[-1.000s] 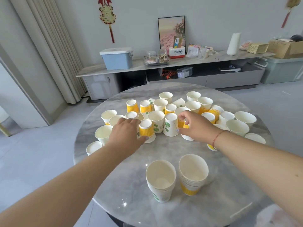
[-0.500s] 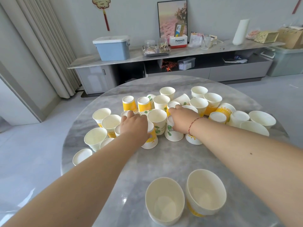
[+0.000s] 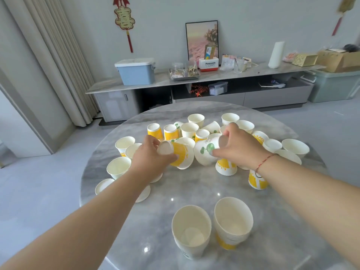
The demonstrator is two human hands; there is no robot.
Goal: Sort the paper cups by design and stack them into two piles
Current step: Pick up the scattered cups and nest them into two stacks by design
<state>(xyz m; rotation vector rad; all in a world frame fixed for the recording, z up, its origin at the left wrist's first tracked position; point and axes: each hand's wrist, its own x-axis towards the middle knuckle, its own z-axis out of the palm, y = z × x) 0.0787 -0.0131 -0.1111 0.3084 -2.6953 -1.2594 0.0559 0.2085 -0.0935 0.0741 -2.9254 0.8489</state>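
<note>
Several paper cups, some yellow-striped and some with green leaves, crowd the far half of the round marble table [image 3: 187, 188]. My left hand [image 3: 150, 158] grips a yellow-striped cup [image 3: 180, 154], lifted and tipped on its side. My right hand [image 3: 237, 147] grips a green-leaf cup [image 3: 206, 152], also lifted and tilted, mouth toward me. Near the front edge stand two piles: a green-leaf pile [image 3: 191, 230] on the left and a yellow pile [image 3: 232, 223] on the right.
Upturned yellow cups [image 3: 226, 166] [image 3: 257, 181] stand under my right forearm. Open cups [image 3: 118, 167] line the table's left and right edges. A low cabinet [image 3: 194, 88] with a blue box [image 3: 136, 72] stands against the far wall.
Both hands closed on cups in the cluster and lifted them, tipping them sideways. The camera moved closer and now looks further down at the table.
</note>
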